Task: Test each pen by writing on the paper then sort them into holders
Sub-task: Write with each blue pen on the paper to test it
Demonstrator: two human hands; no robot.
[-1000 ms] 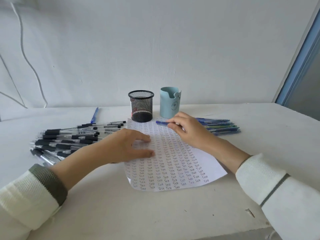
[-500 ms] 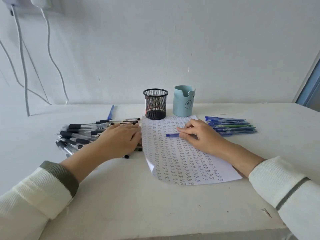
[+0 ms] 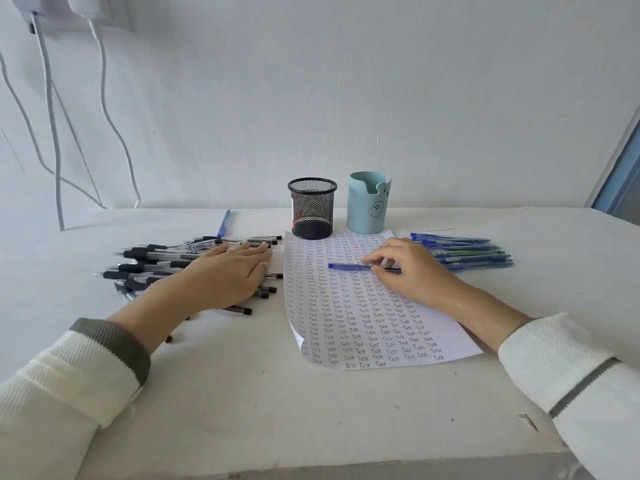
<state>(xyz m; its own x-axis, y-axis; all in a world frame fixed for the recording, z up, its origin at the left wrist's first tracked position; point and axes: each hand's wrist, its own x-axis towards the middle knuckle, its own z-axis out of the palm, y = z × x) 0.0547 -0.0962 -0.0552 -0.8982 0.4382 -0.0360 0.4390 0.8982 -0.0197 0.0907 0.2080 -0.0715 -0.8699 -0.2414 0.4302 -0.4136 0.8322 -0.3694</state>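
Observation:
A sheet of paper (image 3: 360,327) covered with rows of the written word "Test" lies in the middle of the white table. My right hand (image 3: 412,271) rests on its upper part and pinches a blue pen (image 3: 346,266) lying flat, pointing left. My left hand (image 3: 228,275) lies flat, fingers apart, on a pile of black-grip pens (image 3: 152,261) left of the paper. Behind the paper stand a black mesh holder (image 3: 312,207) and a light blue holder (image 3: 369,202), both looking empty.
A row of blue and green pens (image 3: 467,254) lies right of the paper. A single blue pen (image 3: 224,223) lies behind the black pile. White cables (image 3: 52,133) hang down the wall at left. The table's front edge runs along the bottom.
My left hand left the paper and moved left onto the black pen pile. My right hand drew the blue pen a little toward me on the paper. The view shifted left.

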